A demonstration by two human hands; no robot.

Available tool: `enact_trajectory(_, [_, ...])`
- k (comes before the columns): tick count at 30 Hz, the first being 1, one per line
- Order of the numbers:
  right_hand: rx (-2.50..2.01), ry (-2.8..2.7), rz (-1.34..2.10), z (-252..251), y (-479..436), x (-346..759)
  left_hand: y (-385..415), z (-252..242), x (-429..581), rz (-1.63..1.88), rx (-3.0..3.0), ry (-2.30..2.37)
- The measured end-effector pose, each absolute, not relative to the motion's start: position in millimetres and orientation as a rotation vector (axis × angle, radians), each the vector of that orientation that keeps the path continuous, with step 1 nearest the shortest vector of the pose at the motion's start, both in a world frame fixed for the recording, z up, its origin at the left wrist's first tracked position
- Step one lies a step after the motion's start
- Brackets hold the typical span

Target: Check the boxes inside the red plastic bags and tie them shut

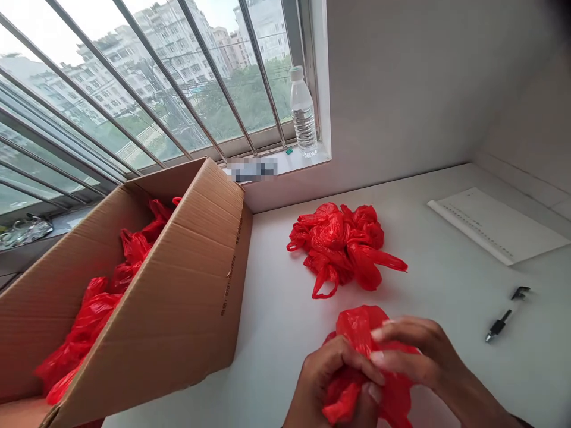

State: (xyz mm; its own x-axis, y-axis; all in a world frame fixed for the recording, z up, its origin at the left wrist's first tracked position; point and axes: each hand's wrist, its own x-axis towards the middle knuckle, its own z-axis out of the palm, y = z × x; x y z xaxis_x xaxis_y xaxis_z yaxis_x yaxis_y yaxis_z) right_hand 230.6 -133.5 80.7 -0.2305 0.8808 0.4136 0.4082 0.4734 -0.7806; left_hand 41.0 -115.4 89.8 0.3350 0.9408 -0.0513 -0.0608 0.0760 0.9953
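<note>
Both my hands are closed on one crumpled red plastic bag (pixel 360 333) low in the view, just above the white table (pixel 276 309). My left hand (pixel 332 380) wraps its fingers round the bag's lower part. My right hand (pixel 419 353) pinches the bag's upper edge from the right. Beyond them a pile of knotted red plastic bags (pixel 343 244) lies on the table. On the left stands an open cardboard box (pixel 178 285) with more red plastic bags (pixel 102 297) inside.
A clear water bottle (pixel 303 113) stands on the window sill (pixel 307 159) behind metal window bars (pixel 134 95). A white sheet of paper (pixel 495 226) lies at the right, and two small black metal parts (pixel 499 326) rest near it. The wall rises behind the table.
</note>
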Motion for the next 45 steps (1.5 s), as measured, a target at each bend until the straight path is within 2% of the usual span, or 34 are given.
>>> enact_trajectory(4, [-1.048,-1.925,0.763,77,-125,224,-113,97,33,0.933,1.596,0.880])
enact_trajectory(10, [-1.191,-1.957,0.964,79,-127,224,-119,99,23,0.921,1.784,1.021])
enact_trajectory(19, [-1.313,-1.711,1.312,79,-134,212,-127,77,24,1.184,2.142,1.256])
enact_trajectory(24, [-1.222,-1.556,1.538,87,-129,211,-134,64,27,1.376,2.018,1.233])
enact_trajectory(28, [-1.186,-1.549,1.552,86,-127,214,-134,59,27,1.421,1.815,1.134])
enact_trajectory(33, [-1.232,-1.458,1.484,81,-130,219,-130,63,23,1.286,1.975,1.088])
enact_trajectory(45, [-1.411,-1.535,1.402,89,-134,223,-126,66,16,1.139,1.983,1.292])
